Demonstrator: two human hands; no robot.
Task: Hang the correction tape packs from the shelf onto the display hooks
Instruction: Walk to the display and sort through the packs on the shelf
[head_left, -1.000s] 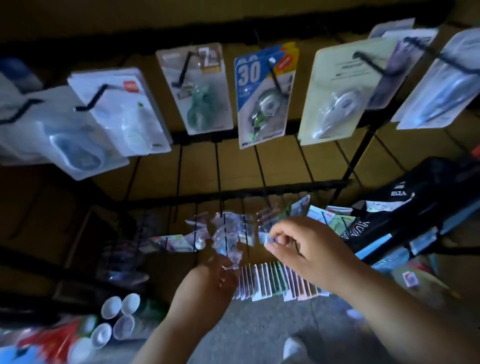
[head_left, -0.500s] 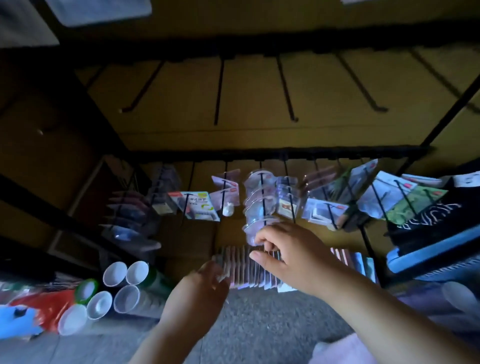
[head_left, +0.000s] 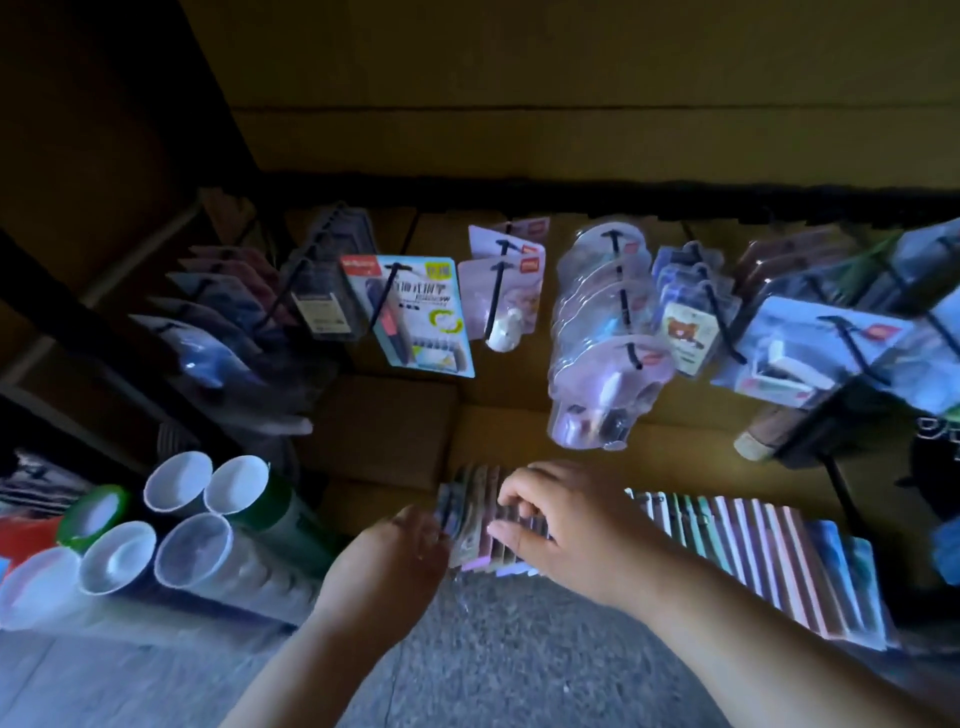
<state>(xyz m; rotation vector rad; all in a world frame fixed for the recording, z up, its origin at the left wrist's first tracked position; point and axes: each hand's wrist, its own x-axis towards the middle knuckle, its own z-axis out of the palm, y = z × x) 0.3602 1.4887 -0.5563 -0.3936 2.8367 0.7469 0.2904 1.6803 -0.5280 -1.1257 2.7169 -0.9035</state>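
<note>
A long row of correction tape packs stands on edge on the low shelf, running from the centre to the right. My right hand lies on the row's left part, fingers curled over the tops of several packs and thumb at their near edge. My left hand reaches in from below, and its fingertips touch the leftmost pack; its grip is hidden behind the back of the hand. Above, black display hooks carry clear blister packs, a blue carded pack and a bear-printed pack.
Several white-capped tubes lie bundled at the lower left. More hooked packs hang at the right and dim ones at the left. Grey floor lies under my arms. A black frame post stands right of the row.
The view has tilted down and closer; the upper hooks are out of sight. Both hands dropped from the hanging packs to the left end of the row on the shelf.
</note>
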